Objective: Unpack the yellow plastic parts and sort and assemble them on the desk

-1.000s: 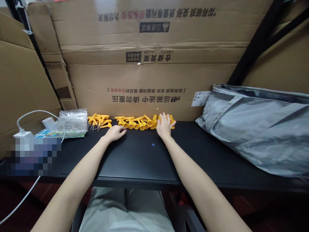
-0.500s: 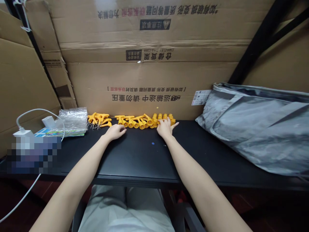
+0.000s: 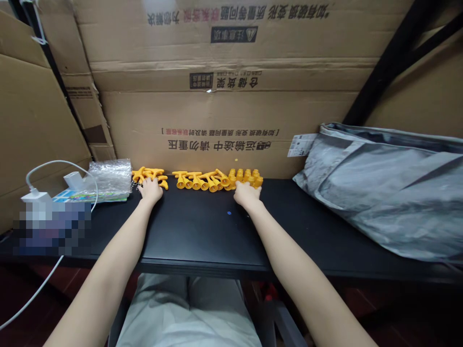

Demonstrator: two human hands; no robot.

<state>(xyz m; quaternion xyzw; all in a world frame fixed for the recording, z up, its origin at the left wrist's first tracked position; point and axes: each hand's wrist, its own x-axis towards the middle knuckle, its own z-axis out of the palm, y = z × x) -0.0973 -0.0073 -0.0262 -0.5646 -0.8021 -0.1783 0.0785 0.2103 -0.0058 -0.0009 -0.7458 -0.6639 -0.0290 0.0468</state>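
Observation:
My left hand [image 3: 151,192] reaches over a loose pile of yellow T-handled corkscrews [image 3: 154,171] at the left, its fingers apart and touching the pile. Metal spirals [image 3: 136,182] poke out beside the fingers. My right hand [image 3: 247,194] is at a cluster of upright yellow plastic sleeves [image 3: 247,173], its fingers curled against the nearest ones. Those fingertips are partly hidden, so whether a sleeve is gripped is unclear. Between my hands, a row of yellow T-handles fitted in cone-shaped sleeves [image 3: 196,183] lies with the wide ends facing me.
A cardboard wall [image 3: 217,111] closes off the back of the black table [image 3: 202,231]. Clear plastic bags [image 3: 110,176], a white charger with cable [image 3: 36,198] and a blurred patch sit left. A large grey bag [image 3: 383,193] stands right. A small blue speck [image 3: 229,213] lies mid-table.
My left hand has moved left from the row of fitted pieces to the corkscrew pile, and its fingers have spread. My right hand has stayed at the sleeves, its outstretched finger now drawn in.

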